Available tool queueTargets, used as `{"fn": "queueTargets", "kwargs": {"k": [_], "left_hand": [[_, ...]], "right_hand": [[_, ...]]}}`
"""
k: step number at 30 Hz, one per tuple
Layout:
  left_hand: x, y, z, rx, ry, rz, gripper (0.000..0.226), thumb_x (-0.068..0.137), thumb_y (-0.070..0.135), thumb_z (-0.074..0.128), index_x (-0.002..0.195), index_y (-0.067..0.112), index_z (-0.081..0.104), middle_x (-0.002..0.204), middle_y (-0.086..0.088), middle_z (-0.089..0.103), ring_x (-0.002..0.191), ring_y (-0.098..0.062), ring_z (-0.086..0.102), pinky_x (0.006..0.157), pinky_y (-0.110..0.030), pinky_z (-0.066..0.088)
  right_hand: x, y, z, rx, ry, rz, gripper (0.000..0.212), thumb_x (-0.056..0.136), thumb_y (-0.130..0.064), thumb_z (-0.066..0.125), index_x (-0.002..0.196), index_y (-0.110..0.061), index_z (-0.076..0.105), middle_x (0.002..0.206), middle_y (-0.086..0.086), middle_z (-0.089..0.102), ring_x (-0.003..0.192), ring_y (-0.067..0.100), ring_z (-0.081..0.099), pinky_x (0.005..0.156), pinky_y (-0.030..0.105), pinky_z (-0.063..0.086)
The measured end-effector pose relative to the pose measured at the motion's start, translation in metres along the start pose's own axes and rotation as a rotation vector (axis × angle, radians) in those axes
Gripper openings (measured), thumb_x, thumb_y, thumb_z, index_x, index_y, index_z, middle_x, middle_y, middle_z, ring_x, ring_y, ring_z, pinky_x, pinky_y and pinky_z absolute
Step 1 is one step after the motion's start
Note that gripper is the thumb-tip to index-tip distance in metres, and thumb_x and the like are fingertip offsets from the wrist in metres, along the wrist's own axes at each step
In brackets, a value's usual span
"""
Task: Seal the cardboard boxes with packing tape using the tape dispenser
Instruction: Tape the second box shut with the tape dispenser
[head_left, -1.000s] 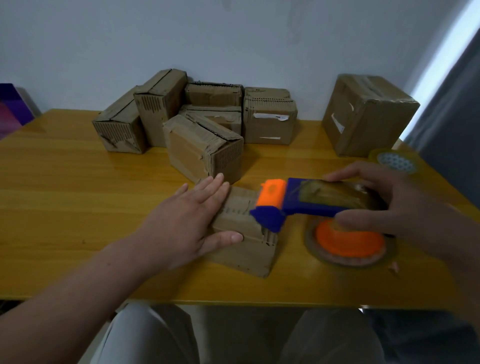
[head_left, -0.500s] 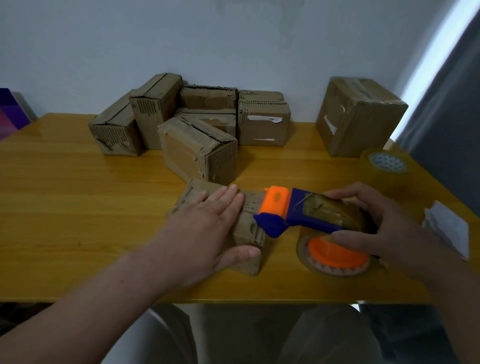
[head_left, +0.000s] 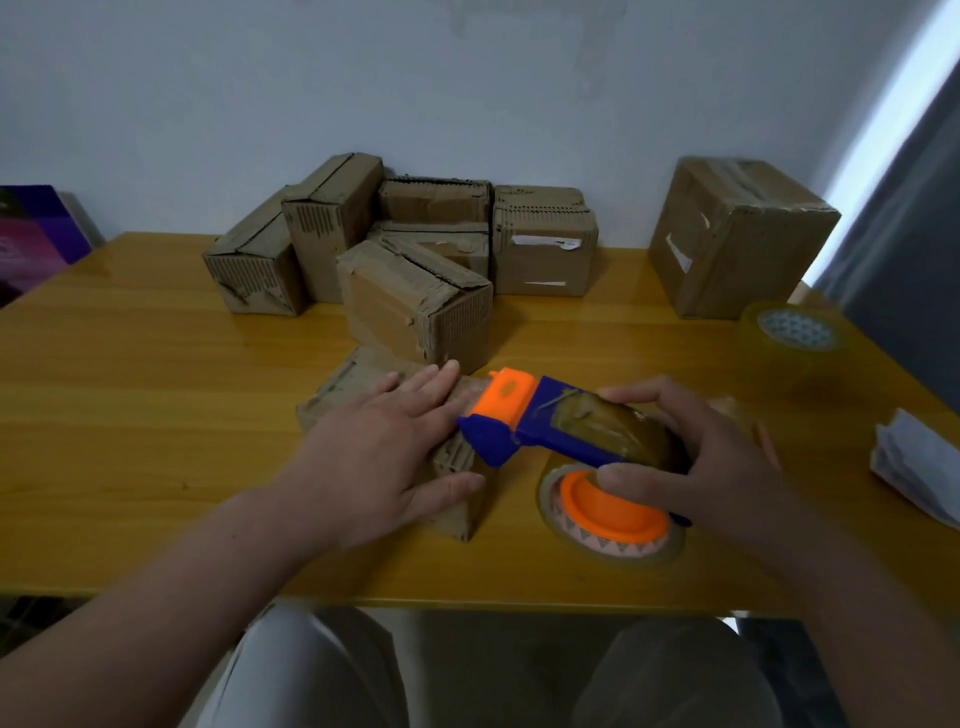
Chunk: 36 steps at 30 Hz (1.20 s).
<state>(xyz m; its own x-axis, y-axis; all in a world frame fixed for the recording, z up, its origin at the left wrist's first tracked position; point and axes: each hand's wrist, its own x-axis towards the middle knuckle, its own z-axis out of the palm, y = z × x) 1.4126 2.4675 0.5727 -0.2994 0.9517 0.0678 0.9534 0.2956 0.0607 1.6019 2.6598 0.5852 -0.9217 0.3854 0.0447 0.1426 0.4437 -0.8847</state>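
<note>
A small flat cardboard box (head_left: 337, 392) lies near the table's front edge. My left hand (head_left: 384, 452) presses flat on its top, fingers straight, thumb along its near side. My right hand (head_left: 691, 457) grips the blue and orange tape dispenser (head_left: 524, 421) by its tape roll, with the orange roller head touching the box's right end. The roll's orange hub (head_left: 608, 509) faces down toward the table.
Several cardboard boxes (head_left: 415, 306) are piled at the back of the wooden table (head_left: 130, 395); a bigger box (head_left: 737, 239) stands back right. A spare tape roll (head_left: 795, 343) and crumpled white paper (head_left: 914, 462) lie at the right. A purple item (head_left: 31, 239) sits far left.
The dispenser's head has stayed at the box's right end and tilted slightly down. My left hand remains flat on the box. The camera has shifted a little.
</note>
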Motion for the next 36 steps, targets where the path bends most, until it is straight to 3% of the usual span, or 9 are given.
{"fn": "queueTargets", "kwargs": {"k": [2, 4, 7, 12, 19, 22, 27, 34, 36], "left_hand": [[0.0, 0.001, 0.001, 0.012, -0.004, -0.006, 0.088, 0.076, 0.082, -0.001, 0.15, 0.034, 0.005, 0.158, -0.001, 0.006, 0.145, -0.014, 0.006, 0.114, -0.03, -0.001], [-0.001, 0.001, 0.001, 0.022, -0.002, -0.016, 0.089, 0.076, 0.081, 0.0, 0.15, 0.032, 0.005, 0.158, -0.001, 0.004, 0.145, -0.014, 0.005, 0.114, -0.03, -0.001], [-0.001, 0.001, 0.001, 0.028, -0.003, -0.029, 0.087, 0.073, 0.081, -0.005, 0.148, 0.036, -0.004, 0.157, 0.001, -0.004, 0.143, -0.01, -0.004, 0.113, -0.028, -0.004], [-0.001, 0.002, 0.001, 0.04, -0.016, -0.035, 0.088, 0.07, 0.082, -0.013, 0.146, 0.038, -0.008, 0.156, 0.002, -0.006, 0.142, -0.008, -0.007, 0.112, -0.028, -0.006], [-0.001, 0.004, -0.001, 0.054, -0.021, -0.036, 0.087, 0.068, 0.082, -0.014, 0.144, 0.04, -0.009, 0.157, 0.0, -0.006, 0.141, -0.008, -0.007, 0.113, -0.029, -0.006], [-0.001, 0.004, 0.0, 0.045, -0.026, -0.03, 0.086, 0.068, 0.083, -0.015, 0.143, 0.042, -0.01, 0.156, 0.0, -0.007, 0.14, -0.009, -0.007, 0.112, -0.03, -0.007], [0.0, 0.003, 0.003, 0.05, -0.019, -0.027, 0.086, 0.066, 0.082, -0.018, 0.142, 0.042, -0.011, 0.155, 0.0, -0.008, 0.139, -0.009, -0.009, 0.112, -0.031, -0.007], [0.0, 0.004, 0.004, 0.049, 0.001, -0.02, 0.087, 0.068, 0.081, -0.017, 0.144, 0.039, -0.006, 0.156, -0.001, -0.005, 0.14, -0.01, -0.006, 0.112, -0.032, -0.006], [0.0, 0.004, 0.003, 0.045, 0.004, -0.018, 0.087, 0.069, 0.081, -0.017, 0.144, 0.039, -0.004, 0.156, -0.002, -0.003, 0.141, -0.013, -0.002, 0.111, -0.033, -0.006]], "right_hand": [[-0.002, 0.0, -0.005, 0.023, -0.052, 0.002, 0.062, 0.051, -0.059, 0.074, 0.109, -0.051, 0.053, 0.106, -0.015, 0.063, 0.092, -0.013, 0.06, 0.069, -0.002, 0.043], [-0.004, -0.001, -0.009, 0.033, -0.081, 0.022, 0.065, 0.046, -0.066, 0.074, 0.107, -0.059, 0.052, 0.108, -0.022, 0.061, 0.1, -0.003, 0.063, 0.073, 0.023, 0.058], [-0.009, 0.004, -0.021, -0.082, -0.082, 0.047, 0.076, 0.044, -0.08, 0.07, 0.115, -0.061, 0.049, 0.111, -0.028, 0.059, 0.102, 0.009, 0.064, 0.093, 0.054, 0.05], [-0.028, 0.011, -0.047, 0.009, -0.075, 0.108, 0.076, 0.039, -0.067, 0.079, 0.111, -0.056, 0.057, 0.111, -0.017, 0.062, 0.096, 0.007, 0.066, 0.075, 0.04, 0.06], [-0.008, -0.004, -0.035, -0.265, -0.119, 0.16, 0.056, 0.054, -0.069, 0.072, 0.105, -0.059, 0.05, 0.113, -0.021, 0.049, 0.095, 0.008, 0.057, 0.069, 0.025, 0.055], [0.006, -0.017, -0.026, -0.369, -0.158, 0.175, 0.063, 0.052, -0.073, 0.068, 0.109, -0.053, 0.05, 0.106, -0.017, 0.053, 0.091, 0.009, 0.058, 0.072, 0.029, 0.056], [0.029, -0.037, -0.026, -0.445, -0.196, 0.209, 0.047, 0.064, -0.059, 0.072, 0.106, -0.046, 0.054, 0.105, -0.013, 0.051, 0.092, 0.012, 0.055, 0.071, 0.033, 0.053], [0.058, -0.051, -0.031, -0.297, -0.29, 0.317, 0.059, 0.047, -0.056, 0.074, 0.098, -0.028, 0.067, 0.095, -0.002, 0.068, 0.084, 0.016, 0.065, 0.072, 0.033, 0.053], [0.063, -0.047, -0.03, -0.261, -0.359, 0.374, 0.059, 0.054, -0.053, 0.07, 0.102, -0.019, 0.065, 0.09, 0.001, 0.069, 0.078, 0.015, 0.064, 0.072, 0.031, 0.052]]}}
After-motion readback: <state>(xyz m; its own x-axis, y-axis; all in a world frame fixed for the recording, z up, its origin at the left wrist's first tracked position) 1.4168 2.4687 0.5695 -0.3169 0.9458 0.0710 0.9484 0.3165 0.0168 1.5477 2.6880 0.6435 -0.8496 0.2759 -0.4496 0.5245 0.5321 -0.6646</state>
